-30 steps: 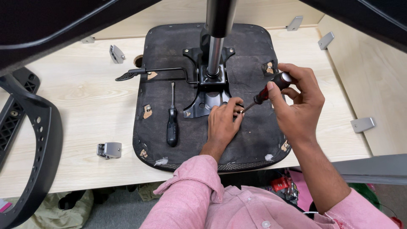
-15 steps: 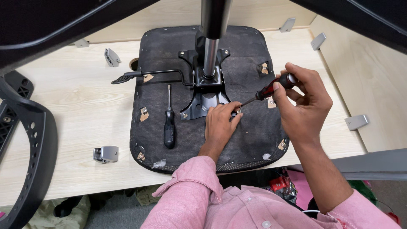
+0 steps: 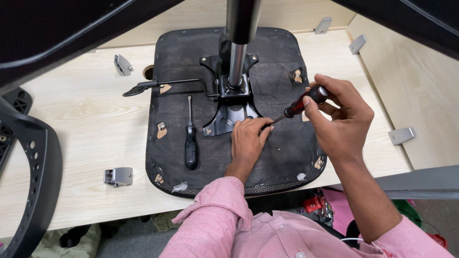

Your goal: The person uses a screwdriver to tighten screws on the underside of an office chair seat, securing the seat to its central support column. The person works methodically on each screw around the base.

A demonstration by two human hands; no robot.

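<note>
Two hands are meeting at the black mounting plate (image 3: 229, 117): the right hand (image 3: 337, 119) is clamping a red-and-black screwdriver (image 3: 299, 106) slanting down-left, tip pointing at the left hand (image 3: 248, 141), whose fingers are pinching together there.

Pretty bright, even overhead light, soft shadows only. The pale bench (image 3: 86, 124) looks a bit washed out, edges bend slightly, everything's sharp, no real blur.
</note>
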